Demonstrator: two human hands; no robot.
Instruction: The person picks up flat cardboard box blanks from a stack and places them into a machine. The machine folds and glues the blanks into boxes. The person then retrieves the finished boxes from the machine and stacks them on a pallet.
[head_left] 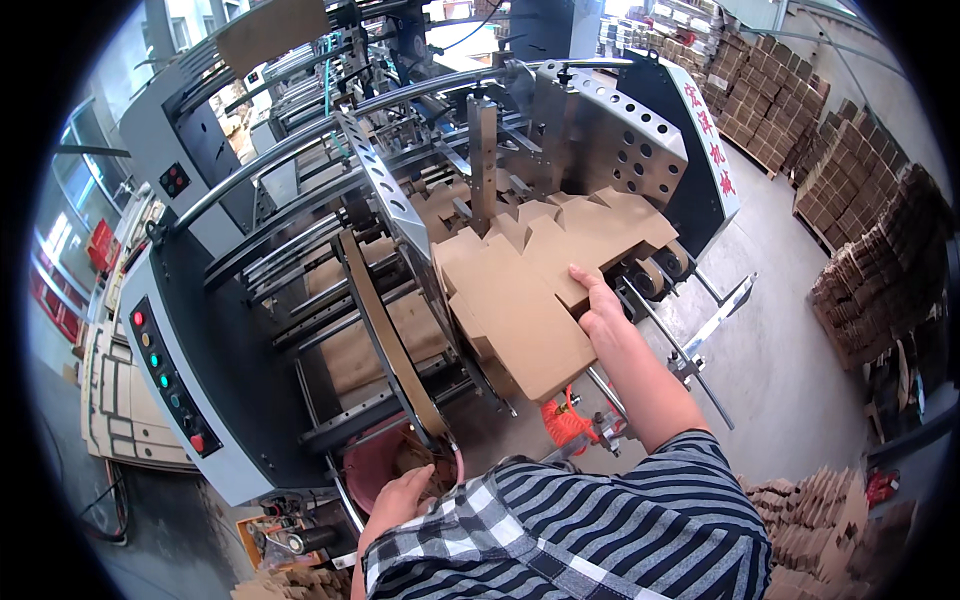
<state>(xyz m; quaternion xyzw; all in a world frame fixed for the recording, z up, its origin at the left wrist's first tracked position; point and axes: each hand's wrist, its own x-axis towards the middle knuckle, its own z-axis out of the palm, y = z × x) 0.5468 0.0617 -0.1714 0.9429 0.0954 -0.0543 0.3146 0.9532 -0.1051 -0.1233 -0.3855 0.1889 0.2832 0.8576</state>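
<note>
The right hand (598, 308) rests at the near right edge of a stack of flat, tan cardboard blanks (530, 290) with notched outlines; a digit lies along the top sheet, but I cannot tell whether the others close beneath it. From this hand, most of the stack lies leftward and away. Its long axis seems to run obliquely, from the near corner jutting toward the person to the far right corner.

The stack sits at the near end of a grey-and-black metal machine (200, 345), between a slim perforated steel plate (386, 192) on its left and a broad perforated steel plate (640, 150) beyond its far right edge. The left hand (402, 497) is farther off, loosely extended and apparently holding nothing, beside a round pink plastic tub (366, 474) below the machine's near edge. A brown looped belt (380, 330) runs left of the stack.
</note>
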